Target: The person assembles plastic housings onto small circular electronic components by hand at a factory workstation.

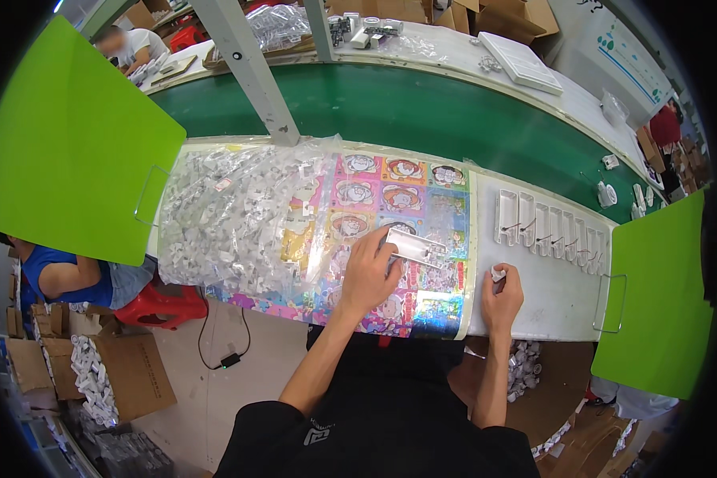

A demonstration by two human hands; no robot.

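On the counter (pixel 538 312), above a colourful printed sheet (pixel 404 199), the left hand (pixel 369 272) grips a white open housing (pixel 413 247) by one end. I'd guess light, stiff plastic, slightly slick, thin-walled, best held by its long sides. The right hand (pixel 503 300) pinches a small white piece (pixel 498 274), probably light and easily dropped.
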